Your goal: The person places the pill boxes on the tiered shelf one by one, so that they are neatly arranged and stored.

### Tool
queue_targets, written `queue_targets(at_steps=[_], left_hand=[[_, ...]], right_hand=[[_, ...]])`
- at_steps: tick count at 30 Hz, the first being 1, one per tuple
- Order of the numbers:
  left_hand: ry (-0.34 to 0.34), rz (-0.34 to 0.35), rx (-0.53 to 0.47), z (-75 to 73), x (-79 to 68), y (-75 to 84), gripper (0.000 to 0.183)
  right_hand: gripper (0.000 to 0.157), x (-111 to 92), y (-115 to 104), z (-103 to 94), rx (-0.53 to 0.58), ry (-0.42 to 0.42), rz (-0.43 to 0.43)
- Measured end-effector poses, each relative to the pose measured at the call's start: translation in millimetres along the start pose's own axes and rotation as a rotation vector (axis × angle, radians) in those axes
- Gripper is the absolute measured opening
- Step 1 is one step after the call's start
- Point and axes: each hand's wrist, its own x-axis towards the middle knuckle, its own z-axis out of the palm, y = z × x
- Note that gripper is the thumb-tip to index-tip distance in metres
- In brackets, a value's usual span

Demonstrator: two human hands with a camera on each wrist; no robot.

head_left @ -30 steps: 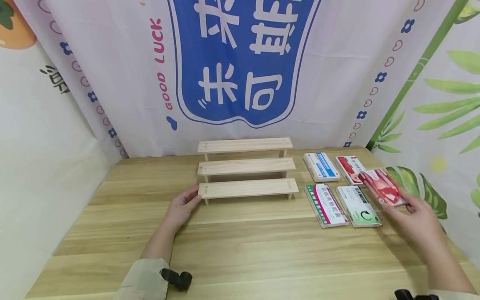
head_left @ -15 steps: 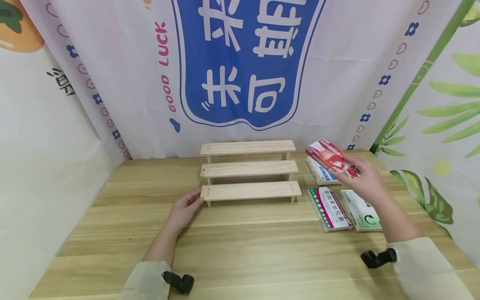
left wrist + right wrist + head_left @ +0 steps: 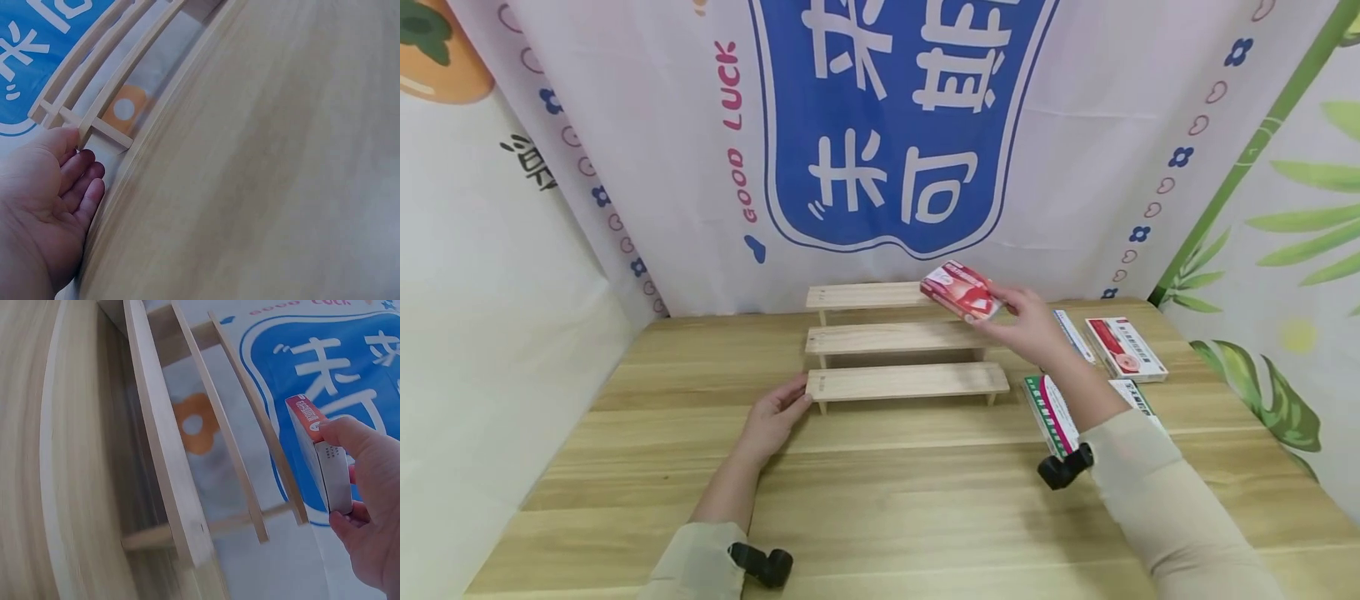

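Note:
A three-tier wooden display stand (image 3: 906, 382) rests on the table near the back. At the left end of its lowest board is my left hand (image 3: 772, 421), thumb and curled fingers gripping that end; the left wrist view shows the thumb (image 3: 62, 139) against the wood. My right hand (image 3: 1026, 321) holds a red and white medicine box (image 3: 962, 290) by its right end, between thumb and fingers. In the head view the box overlaps the right part of the top board (image 3: 865, 294). Seen from the right wrist, the box (image 3: 315, 450) is raised beyond the stand's boards, tilted.
To the right of the stand lie several flat medicine boxes: a red and white one (image 3: 1126, 348), a blue and white one (image 3: 1073, 335), a green and magenta one (image 3: 1051, 414) and a white one (image 3: 1138, 398). My right forearm partly covers them. A printed curtain (image 3: 1090, 167) hangs behind the table (image 3: 887, 508).
My right hand has carried the red medicine box leftward from above the other boxes to the stand's top board. The left hand stays at the stand's end. The head view has shifted slightly.

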Motion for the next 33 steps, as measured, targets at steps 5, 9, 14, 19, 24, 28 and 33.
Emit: queue_targets(at_steps=[5, 9, 14, 19, 24, 28, 33], left_hand=[[0.001, 0.008, 0.004, 0.6, 1.5, -1.1, 0.046], [0.000, 0.009, 0.001, 2.2, 1.9, -1.5, 0.046], [-0.003, 0.011, 0.001, 3.6, 2.1, -0.5, 0.045], [-0.002, 0.005, 0.006, 3.8, 1.6, 0.3, 0.045], [0.002, 0.010, 0.005, 3.2, -0.4, 1.2, 0.045], [0.002, 0.009, 0.001, 2.9, -1.0, 0.9, 0.045], [0.002, 0.008, -0.002, 1.7, 0.0, -0.5, 0.046]], right_hand=[[0.079, 15.3, -18.1, 21.1, 0.010, -0.021, -0.032], [0.079, 25.4, -34.4, 36.7, 0.019, -0.046, -0.045], [0.078, 33.7, -55.0, 53.7, 0.017, -0.075, -0.058], [0.077, 40.5, -66.0, 67.9, -0.007, -0.087, -0.075], [0.076, 46.7, -72.0, 76.3, -0.036, -0.107, -0.092], [0.075, 49.0, -76.0, 79.5, -0.051, -0.140, -0.092], [0.071, 51.7, -77.3, 82.9, -0.040, -0.141, -0.085]])
